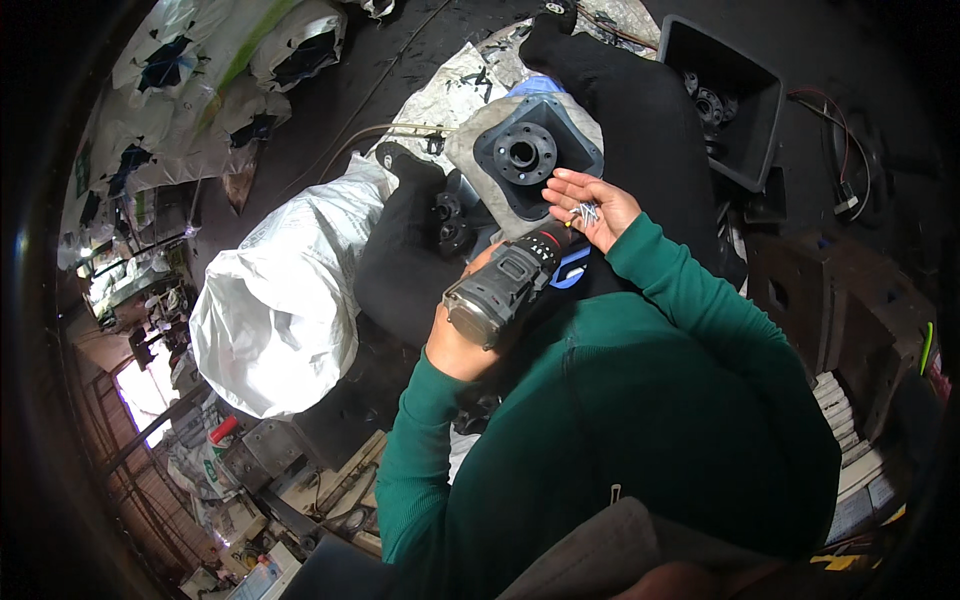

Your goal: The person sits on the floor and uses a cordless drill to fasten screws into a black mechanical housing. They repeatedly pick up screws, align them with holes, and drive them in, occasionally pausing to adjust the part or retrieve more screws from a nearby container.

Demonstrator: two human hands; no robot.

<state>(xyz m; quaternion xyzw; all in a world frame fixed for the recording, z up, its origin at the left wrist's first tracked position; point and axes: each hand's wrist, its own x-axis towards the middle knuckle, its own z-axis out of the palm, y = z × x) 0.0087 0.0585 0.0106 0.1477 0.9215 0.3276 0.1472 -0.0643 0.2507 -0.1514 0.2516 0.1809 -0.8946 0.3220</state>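
Note:
My left hand is wrapped round a dark cordless drill, whose front end points up and right toward my other hand. Several small silver screws lie in the palm of my right hand, which is turned up with its fingers extended. Just beyond, a dark square-flanged part with a round hub rests on a grey pad between my legs. The fingertips of my right hand are close to its near edge; I cannot tell whether they touch. A blue plastic piece shows beside the drill.
A large white sack stands open at left. Near my left leg sit other dark round parts. A black crate at right holds similar parts. Brown metal blocks stand at far right; filled white sacks lie upper left.

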